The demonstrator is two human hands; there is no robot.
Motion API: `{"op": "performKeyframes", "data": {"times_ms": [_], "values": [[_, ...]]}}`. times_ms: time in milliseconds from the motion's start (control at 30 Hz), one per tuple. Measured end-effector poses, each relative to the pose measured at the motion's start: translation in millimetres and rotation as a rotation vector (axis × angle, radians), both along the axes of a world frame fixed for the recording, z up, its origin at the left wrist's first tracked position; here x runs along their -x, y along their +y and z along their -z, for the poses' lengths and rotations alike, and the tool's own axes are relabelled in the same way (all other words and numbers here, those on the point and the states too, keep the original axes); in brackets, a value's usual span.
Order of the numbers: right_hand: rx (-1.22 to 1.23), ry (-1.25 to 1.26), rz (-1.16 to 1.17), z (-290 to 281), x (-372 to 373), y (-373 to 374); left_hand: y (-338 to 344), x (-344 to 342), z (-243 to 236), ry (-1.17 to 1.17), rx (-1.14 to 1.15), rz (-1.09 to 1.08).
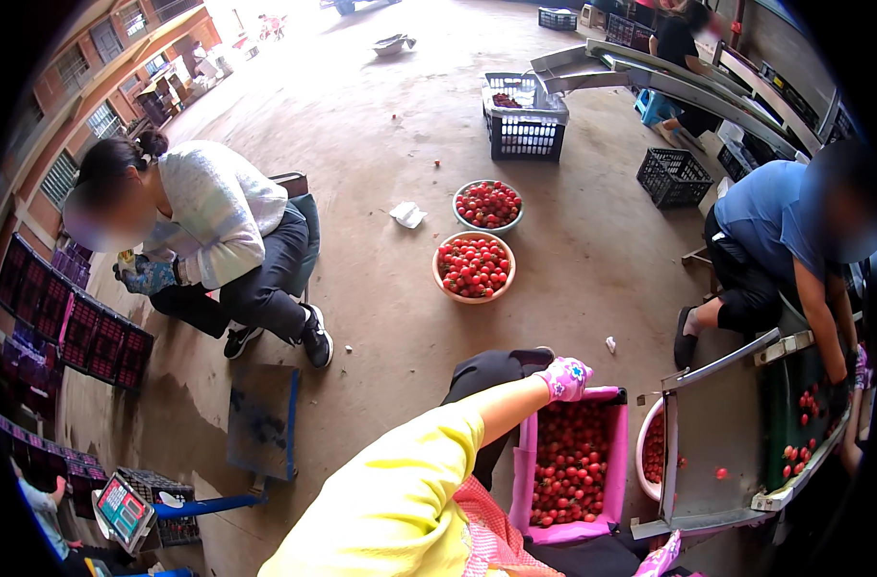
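Observation:
A pink-lined crate [616, 462] full of small red fruits like cherry tomatoes [568, 471] stands right in front of me. My left hand [565, 378], in a pink flowered glove, reaches across to its far left corner, fingers closed on the rim. At the lower edge, just off the crate's near right corner, part of my right hand [660, 556] shows in a similar glove; its fingers are too cut off to read. To the crate's right, a metal sorting chute [712, 442] slopes down, a few red fruits on it. A pale basin [642, 452] of fruit sits beneath its edge.
Ahead are two basins of red fruit, an orange-rimmed one [438, 274] and a greenish one [520, 207], then a black crate [525, 139]. A person in blue [761, 212] leans over the sorting belt at right. Another person [207, 183] sits at left behind a platform scale [262, 418].

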State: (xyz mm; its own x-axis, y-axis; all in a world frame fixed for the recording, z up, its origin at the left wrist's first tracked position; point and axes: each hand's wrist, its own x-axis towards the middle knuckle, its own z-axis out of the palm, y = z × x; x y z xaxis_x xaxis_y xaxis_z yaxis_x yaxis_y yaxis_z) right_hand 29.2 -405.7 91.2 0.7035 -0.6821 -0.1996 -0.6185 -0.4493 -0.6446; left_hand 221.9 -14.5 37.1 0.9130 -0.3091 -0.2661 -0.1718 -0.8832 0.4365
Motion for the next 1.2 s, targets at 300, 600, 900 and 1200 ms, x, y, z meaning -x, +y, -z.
{"op": "performKeyframes", "data": {"times_ms": [300, 600, 900, 1200], "values": [[-0.078, -0.059, 0.030, -1, 1, 6, 9, 4, 2, 0.005, -0.018, -0.019], [-0.360, -0.286, 0.108, 30, 4, -33, 7, -6, -3, 0.071, -0.030, 0.003], [-0.714, -0.404, 0.140, 61, 5, -62, 5, 4, -2, 0.060, 0.028, -0.044], [-0.231, -0.268, -0.100, 43, 17, -32, 10, 16, 5, 0.128, 0.083, -0.068]]}}
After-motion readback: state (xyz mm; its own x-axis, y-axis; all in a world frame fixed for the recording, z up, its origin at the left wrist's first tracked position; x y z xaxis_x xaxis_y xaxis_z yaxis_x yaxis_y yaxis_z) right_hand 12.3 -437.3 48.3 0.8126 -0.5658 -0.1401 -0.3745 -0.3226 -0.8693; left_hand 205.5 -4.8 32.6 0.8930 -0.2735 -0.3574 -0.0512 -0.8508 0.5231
